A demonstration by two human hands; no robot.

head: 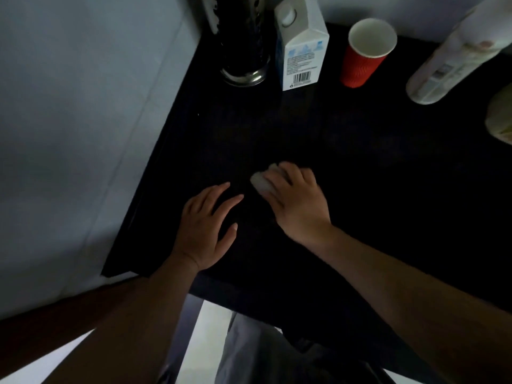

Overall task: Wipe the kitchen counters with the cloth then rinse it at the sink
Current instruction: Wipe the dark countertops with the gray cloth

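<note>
— What are you looking at?

— I see a black counter point(360, 162). It is dim in here. A pale wall point(69, 120) runs along the counter's 9 o'clock side. At 12 o'clock a dark jar point(243, 42) with a shiny base stands next to a white carton point(302, 45). A red cup point(363, 54) stands at 1 o'clock. A white bottle point(448, 65) is at 2 o'clock, and in my view it leans toward 2 o'clock.

— Where is the cloth?

— The cloth point(260, 184) is a small pale wad on the counter, right in the middle of my view. The right hand point(297, 206) comes in from 4 o'clock. It lies on top of the cloth with its fingers bent over it, and it holds the cloth down.

— Which way does the cloth point?

— The bit I can see pokes out from under the fingers toward 10 o'clock. The hand hides the rest, so I cannot tell its long way.

— And the other hand?

— The left hand point(205, 225) lies at 7 o'clock from the cloth, near it but not touching. Its fingers are straight and spread on the counter. It holds nothing.
</note>
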